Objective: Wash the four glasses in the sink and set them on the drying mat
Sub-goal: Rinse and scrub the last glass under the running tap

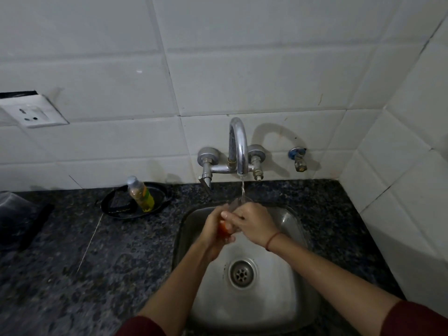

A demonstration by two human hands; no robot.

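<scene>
Glass (234, 205) mostly hidden by left hand (213, 230), right hand (252, 224).

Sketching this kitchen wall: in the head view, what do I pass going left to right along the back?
Wall socket → bottle → tap → small valve.

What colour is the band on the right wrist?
Red. The band shows in the head view, the only one here.
</scene>
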